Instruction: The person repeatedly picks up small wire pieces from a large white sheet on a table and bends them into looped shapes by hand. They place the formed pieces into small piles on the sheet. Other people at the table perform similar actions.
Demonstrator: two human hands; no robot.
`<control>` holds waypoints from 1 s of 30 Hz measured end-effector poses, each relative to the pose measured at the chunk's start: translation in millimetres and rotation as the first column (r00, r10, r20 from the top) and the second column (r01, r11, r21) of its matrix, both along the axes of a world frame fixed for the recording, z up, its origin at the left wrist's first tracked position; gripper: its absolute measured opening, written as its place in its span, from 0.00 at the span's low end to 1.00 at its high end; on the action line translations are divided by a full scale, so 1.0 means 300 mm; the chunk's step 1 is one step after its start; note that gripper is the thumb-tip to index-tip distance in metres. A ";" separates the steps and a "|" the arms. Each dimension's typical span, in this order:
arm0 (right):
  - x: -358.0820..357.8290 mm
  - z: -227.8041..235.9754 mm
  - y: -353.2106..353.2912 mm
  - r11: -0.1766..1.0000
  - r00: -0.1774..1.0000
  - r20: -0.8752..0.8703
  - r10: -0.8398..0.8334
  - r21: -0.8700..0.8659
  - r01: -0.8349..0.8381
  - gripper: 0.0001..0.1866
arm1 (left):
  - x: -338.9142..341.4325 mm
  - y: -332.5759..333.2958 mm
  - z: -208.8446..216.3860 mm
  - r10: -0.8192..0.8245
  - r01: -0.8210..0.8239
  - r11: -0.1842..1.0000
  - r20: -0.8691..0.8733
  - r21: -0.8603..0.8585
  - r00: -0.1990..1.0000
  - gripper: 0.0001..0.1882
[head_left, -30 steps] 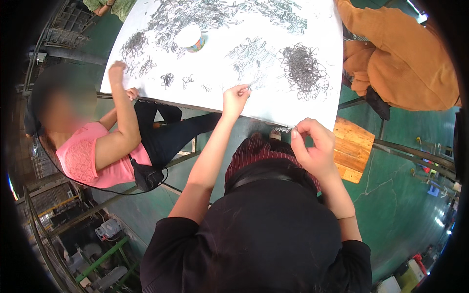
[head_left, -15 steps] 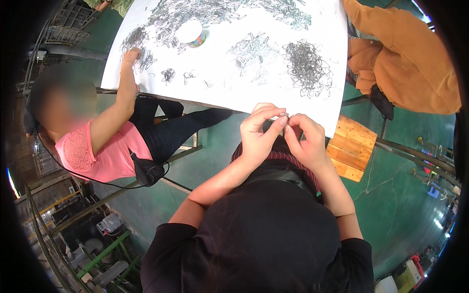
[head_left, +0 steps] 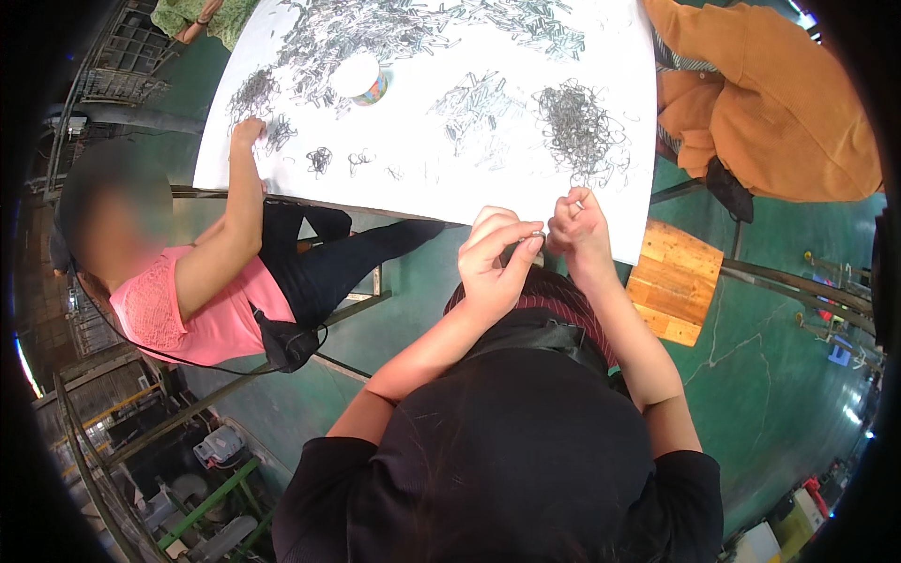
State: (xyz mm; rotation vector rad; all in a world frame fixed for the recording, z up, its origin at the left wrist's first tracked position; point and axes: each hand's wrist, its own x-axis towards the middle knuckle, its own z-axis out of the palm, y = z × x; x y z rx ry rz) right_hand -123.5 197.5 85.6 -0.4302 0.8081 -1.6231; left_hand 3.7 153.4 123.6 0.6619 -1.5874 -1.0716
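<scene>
Above the table's near edge, my left hand (head_left: 495, 258) pinches a small shiny metal piece (head_left: 537, 235) between thumb and forefinger; its exact kind is too small to tell. To its right, my right hand (head_left: 580, 233) is closed, fingers curled together over the edge of the white table (head_left: 413, 192). Whatever its fingertips hold, if anything, is hidden. Just beyond them lies a tangled pile of thin dark loops (head_left: 577, 127). A looser heap of small elongated clip-like pieces (head_left: 479, 108) spreads to the left of that pile.
A person in pink (head_left: 230, 291) reaches onto the table at left. Someone in an orange top (head_left: 788, 103) is at the far right. A white tub (head_left: 360, 80) stands among the pieces. A wooden stool (head_left: 671, 286) is beside the table's near right corner.
My hands have come apart. The right hand has moved forward and slightly right to the table edge, while the left keeps its pinch on the small metal piece.
</scene>
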 end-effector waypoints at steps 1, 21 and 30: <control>-0.017 -0.003 -0.003 1.000 0.999 0.035 -0.011 -0.017 0.011 0.20 | 0.005 0.000 -0.004 -0.020 0.020 1.000 0.005 0.012 1.000 0.07; -0.350 -0.370 -0.160 0.867 0.300 -0.927 0.223 0.329 0.374 0.08 | 0.068 -0.015 -0.017 -0.115 0.108 0.990 0.084 0.087 0.990 0.06; -0.358 -0.238 -0.105 0.842 0.945 -0.321 0.057 0.524 0.127 0.07 | 0.058 -0.038 -0.030 -0.081 0.073 0.994 0.098 0.083 0.992 0.07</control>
